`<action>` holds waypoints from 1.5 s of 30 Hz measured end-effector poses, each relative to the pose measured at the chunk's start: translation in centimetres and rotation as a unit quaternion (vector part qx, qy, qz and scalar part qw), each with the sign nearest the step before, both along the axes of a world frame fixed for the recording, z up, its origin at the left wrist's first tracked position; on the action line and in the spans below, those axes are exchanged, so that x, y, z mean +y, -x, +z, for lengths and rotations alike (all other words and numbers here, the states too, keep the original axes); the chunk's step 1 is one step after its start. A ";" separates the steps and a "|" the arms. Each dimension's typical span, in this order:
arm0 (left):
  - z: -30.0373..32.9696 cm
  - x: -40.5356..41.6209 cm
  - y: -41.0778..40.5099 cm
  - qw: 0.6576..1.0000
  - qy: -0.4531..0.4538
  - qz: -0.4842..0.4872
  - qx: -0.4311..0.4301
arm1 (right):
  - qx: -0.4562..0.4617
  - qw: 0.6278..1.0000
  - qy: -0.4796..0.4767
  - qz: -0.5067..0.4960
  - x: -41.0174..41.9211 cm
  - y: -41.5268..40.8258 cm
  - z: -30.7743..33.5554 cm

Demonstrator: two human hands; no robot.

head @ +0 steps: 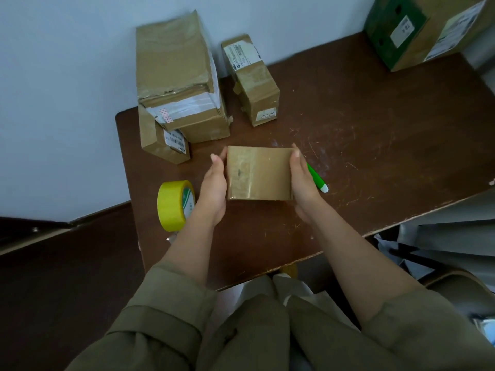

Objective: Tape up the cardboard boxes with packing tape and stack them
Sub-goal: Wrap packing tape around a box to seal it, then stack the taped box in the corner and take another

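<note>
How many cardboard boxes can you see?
5. One small box is between the left hand and right hand. A big box sits on another at the wall, one stands beside them, and one is far right. More may be hidden.

small brown cardboard box [259,173] with glossy tape across its top, flat at mid surface, yellow packing tape roll [174,204] on edge to its left, taped boxes behind: large box [176,76] resting on a smaller one [163,141], narrow labelled box [250,79] beside them
</note>
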State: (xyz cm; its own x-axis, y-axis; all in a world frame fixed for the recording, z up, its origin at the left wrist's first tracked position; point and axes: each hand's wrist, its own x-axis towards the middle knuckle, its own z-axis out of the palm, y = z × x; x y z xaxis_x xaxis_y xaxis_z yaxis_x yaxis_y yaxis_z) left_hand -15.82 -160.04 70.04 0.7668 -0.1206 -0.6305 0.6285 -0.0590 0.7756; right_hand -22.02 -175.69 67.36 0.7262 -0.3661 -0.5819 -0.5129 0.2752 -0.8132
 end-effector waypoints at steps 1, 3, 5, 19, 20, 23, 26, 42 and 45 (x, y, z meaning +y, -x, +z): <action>0.8 -0.1 -0.2 1.000 0.026 0.003 -0.003 | -0.017 1.000 0.003 -0.007 -0.1 -0.2 0.8; 2.1 -0.3 -0.8 0.997 0.069 -0.009 -0.025 | -0.043 0.998 0.024 -0.028 -0.2 -0.6 2.5; 3.4 -0.5 -1.4 0.993 0.085 -0.047 -0.063 | -0.073 0.995 0.044 -0.044 -0.4 -1.0 4.2; 12.2 -1.6 -3.0 0.941 -0.040 -0.141 -0.305 | -0.171 0.973 0.106 -0.110 -0.9 -3.2 13.7; 12.4 -1.5 -3.2 0.938 -0.048 -0.145 -0.312 | -0.171 0.974 0.104 -0.106 -0.8 -3.4 14.1; 13.6 -1.1 -3.7 0.936 -0.065 -0.143 -0.314 | -0.168 0.975 0.105 -0.096 -0.7 -4.1 15.1; 14.8 -0.6 -4.9 0.948 -0.019 -0.111 -0.297 | -0.160 0.975 0.103 -0.114 -1.1 -4.7 15.8; 18.8 -7.9 -9.0 0.947 -0.050 -0.221 -0.226 | 0.011 0.949 -0.297 -0.104 -8.5 -2.6 17.2; 19.3 -10.9 -8.7 0.947 0.007 -0.251 -0.198 | 0.022 0.934 -0.347 -0.083 -10.4 -2.0 17.1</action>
